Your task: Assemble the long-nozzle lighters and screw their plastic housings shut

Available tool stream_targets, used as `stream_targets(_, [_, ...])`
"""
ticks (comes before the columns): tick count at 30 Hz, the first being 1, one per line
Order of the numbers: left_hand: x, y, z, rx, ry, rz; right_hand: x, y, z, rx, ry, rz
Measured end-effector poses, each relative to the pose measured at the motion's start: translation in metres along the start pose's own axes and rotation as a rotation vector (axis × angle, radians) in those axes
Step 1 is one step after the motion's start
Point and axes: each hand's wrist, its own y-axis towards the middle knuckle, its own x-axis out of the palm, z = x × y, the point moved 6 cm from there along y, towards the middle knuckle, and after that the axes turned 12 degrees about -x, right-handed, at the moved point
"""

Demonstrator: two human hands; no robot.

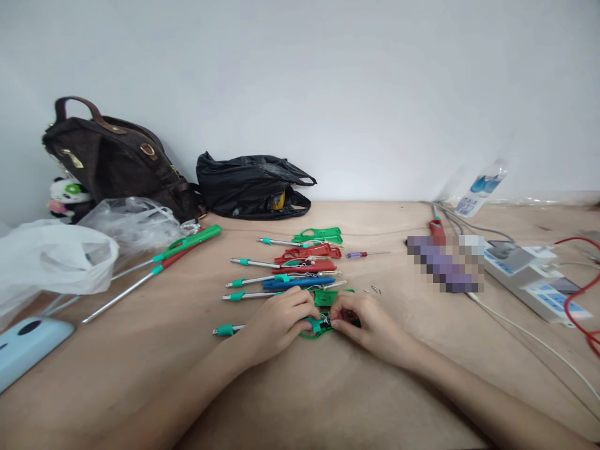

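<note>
Clasping the near green plastic lighter casing [315, 336], my left hand [284, 315] braces it; my right hand [368, 319]: grip unclear; avoid straining the thin white wires [325, 320].

I'm riding one head-worn view here, looking forward and down across the table [328, 400], left hand [281, 319] and right hand [365, 322] close in, near centre, pale wall [375, 94] straight ahead, filling the top

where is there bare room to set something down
Bare table shows between the pale-blue device and left forearm, and between the right forearm and pixelated purple item. Crowded: the middle, with lighter parts, and around the power strip.
</note>
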Motion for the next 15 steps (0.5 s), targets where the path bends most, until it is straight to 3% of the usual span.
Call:
stream_targets(6, [0.004,-0.003,0.013,0.074,0.264,0.061,0.0,-0.001,-0.004,-0.035,-0.065,-0.027])
stream_targets(15, [0.0,-0.006,0.012,0.054,0.289,0.164,0.0,-0.002,-0.002,-0.027,-0.084,-0.017])
